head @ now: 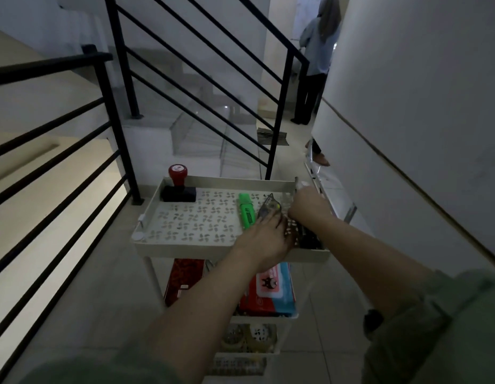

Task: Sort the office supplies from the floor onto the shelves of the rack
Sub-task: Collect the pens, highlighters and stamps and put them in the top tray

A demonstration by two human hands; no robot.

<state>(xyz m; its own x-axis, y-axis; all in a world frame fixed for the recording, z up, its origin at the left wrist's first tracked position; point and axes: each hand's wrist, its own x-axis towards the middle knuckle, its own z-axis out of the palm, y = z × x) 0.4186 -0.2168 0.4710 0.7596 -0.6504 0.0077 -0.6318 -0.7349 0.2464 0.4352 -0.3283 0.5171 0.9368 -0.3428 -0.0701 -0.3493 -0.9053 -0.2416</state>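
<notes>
Both hands reach over the rack's top tray: left hand spread flat on a grey cutter, right hand closed, its hold hidden. One green highlighter lies beside them; one red-handled stamp stands far-left. Writing unreadable.

The rack looks matt cream perforated metal, the highlighter glossy green plastic, the floor smooth tile.

Dim, soft, wide-angle edge bending
</notes>
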